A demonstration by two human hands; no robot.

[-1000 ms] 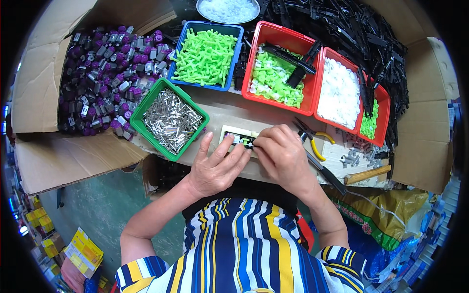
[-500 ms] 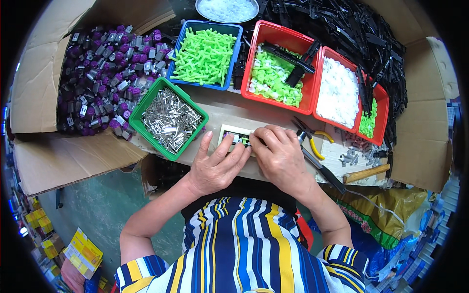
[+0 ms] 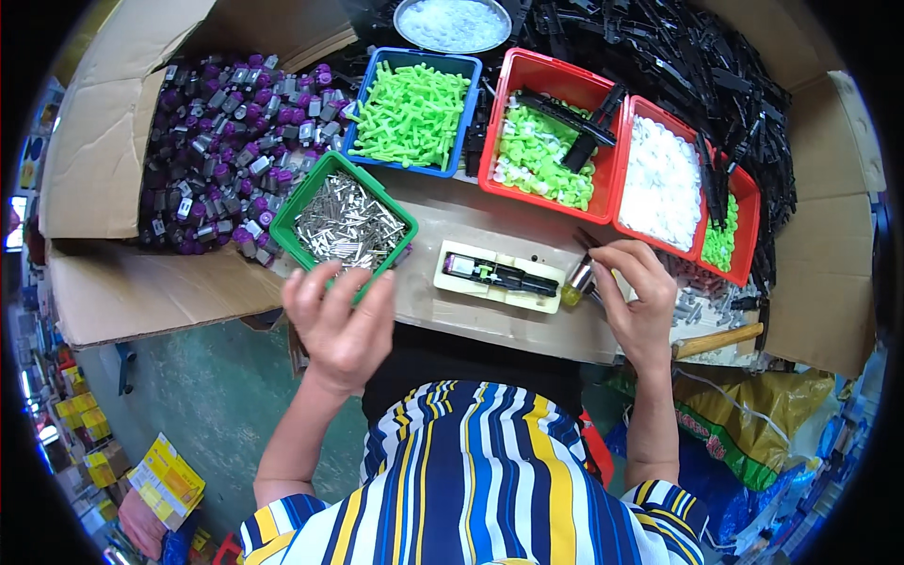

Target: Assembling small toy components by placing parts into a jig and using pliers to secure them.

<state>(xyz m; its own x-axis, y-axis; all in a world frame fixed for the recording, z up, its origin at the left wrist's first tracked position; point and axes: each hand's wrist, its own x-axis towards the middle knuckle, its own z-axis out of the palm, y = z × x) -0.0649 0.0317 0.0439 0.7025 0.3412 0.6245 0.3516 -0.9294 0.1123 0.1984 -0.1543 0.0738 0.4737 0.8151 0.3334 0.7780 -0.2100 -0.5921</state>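
Observation:
My right hand [image 3: 642, 299] is closed at the right of the work surface, thumb and fingers pinching a small hammer [image 3: 576, 281]. Its silver head with a yellowish face points left, and my fingers cover most of the handle. A pair of pliers [image 3: 588, 237] is mostly hidden behind that hand. In front of me lies a cream, tray-like holder [image 3: 527, 300] with a black, long-shaped toy part [image 3: 513, 278] in it, showing white, green and purple pieces. My left hand [image 3: 341, 325] is blurred, fingers apart, at the near edge of a green bin [image 3: 282, 228] of metal pins [image 3: 344, 221].
Purple-and-grey motors [image 3: 212, 141] fill a carton at left. A blue bin [image 3: 471, 115] holds green sticks; red bins [image 3: 617, 179] hold green and white pieces. Black plastic parts [image 3: 650, 56] are heaped behind. A wooden handle [image 3: 720, 341] lies at right, near small grey pieces [image 3: 695, 309].
Both hands have left the holder, uncovering the black toy part. My left hand moved left to the pin bin; my right moved right and took hold of the hammer.

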